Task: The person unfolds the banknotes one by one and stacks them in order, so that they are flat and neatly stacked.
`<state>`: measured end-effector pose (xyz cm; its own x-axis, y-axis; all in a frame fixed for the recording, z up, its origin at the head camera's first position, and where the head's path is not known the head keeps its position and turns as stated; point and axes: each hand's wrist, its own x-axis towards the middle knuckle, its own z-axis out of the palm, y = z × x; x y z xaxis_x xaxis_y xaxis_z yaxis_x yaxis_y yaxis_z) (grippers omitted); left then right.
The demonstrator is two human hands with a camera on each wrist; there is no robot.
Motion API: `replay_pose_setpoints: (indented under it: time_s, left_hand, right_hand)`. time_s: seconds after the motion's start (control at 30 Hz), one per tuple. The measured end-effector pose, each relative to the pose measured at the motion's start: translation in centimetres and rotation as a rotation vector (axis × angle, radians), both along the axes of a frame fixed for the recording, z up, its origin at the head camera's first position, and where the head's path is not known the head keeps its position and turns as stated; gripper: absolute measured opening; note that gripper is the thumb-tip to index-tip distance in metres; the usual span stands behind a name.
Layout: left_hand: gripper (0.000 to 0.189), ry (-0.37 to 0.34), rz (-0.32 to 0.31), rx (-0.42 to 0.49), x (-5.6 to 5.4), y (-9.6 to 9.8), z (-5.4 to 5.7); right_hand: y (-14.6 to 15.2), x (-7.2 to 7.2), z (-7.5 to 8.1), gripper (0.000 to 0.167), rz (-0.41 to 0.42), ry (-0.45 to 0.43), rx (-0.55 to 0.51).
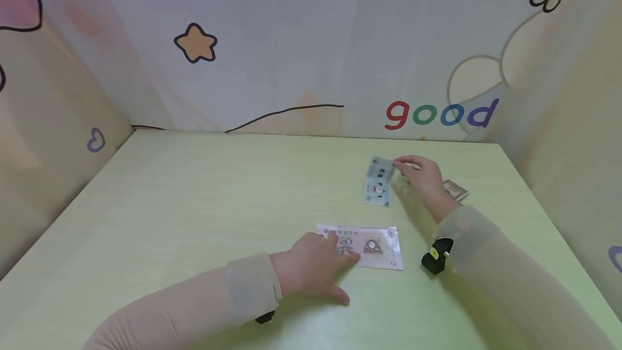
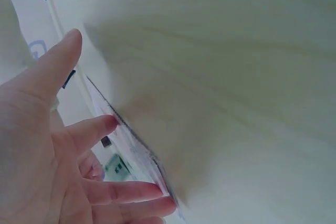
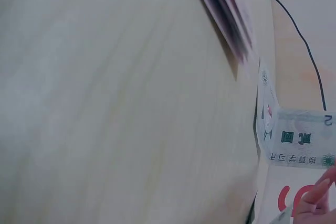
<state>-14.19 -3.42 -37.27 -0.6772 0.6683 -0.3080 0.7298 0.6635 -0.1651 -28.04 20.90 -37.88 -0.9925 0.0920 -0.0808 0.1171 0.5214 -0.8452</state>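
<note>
Beige sleeve fabric [image 1: 189,298], softly wrinkled, is seen nearest at the left, ending at the left hand [image 1: 313,266]. Its grip is spread wide with straight fingers; nothing is clasped, though the pink play banknote [image 1: 376,251] is touched by the fingertips. That smooth rectangular banknote is laid flat on the pale, wood-grained desk [image 1: 170,204], so its placing can be judged done. Farther back and slightly right, the green two-yuan play banknote [image 1: 378,185] is bent along a crosswise crease, with one half lifted; its flattening is judged unfinished. Its thin paper corner is pinched between thumb and finger by the grip of the right hand [image 1: 423,180]. At the right, partly hidden behind that hand, a compact, brownish paper bundle [image 1: 455,190] with layered edges can be judged not yet dealt with.
</note>
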Motion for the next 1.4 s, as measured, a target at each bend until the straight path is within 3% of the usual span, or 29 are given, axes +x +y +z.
replay_pose_setpoints:
  time_s: [0.27, 0.5, 0.77, 0.9, 1.2, 1.3, 1.4]
  left_hand:
    - [0.07, 0.058, -0.01, -0.026, -0.1, 0.0, 0.2]
    - [0.061, -0.01, -0.055, 0.032, -0.8, -0.1, 0.2]
    - [0.052, -0.03, -0.074, 0.116, -1.6, -0.4, -0.4]
    - [0.042, -0.072, -0.027, 0.278, -2.2, -0.8, 0.0]
    - [0.026, -0.191, 0.314, 0.969, -4.0, -1.9, 1.8]
    - [0.028, -0.257, 0.386, 1.108, -4.4, -1.9, 2.0]
    - [0.028, -0.343, 0.438, 1.186, -4.8, -1.7, 2.0]
  right_hand:
    - [0.5, 0.9, 1.3, 0.045, -0.012, -0.014, -0.053]
    - [0.4, 2.4, 2.9, 0.042, -0.015, 0.029, -0.141]
    - [0.4, 3.6, 3.2, 0.041, 0.092, 0.034, -0.208]
    - [0.3, 4.5, 3.2, 0.04, 0.123, 0.014, -0.172]
    - [-0.7, 5.4, 2.7, 0.033, 0.222, -0.014, -0.127]
    - [-1.3, 5.7, 2.2, 0.03, 0.269, -0.02, -0.121]
    - [-1.9, 6.0, 1.7, 0.028, 0.315, -0.032, -0.121]
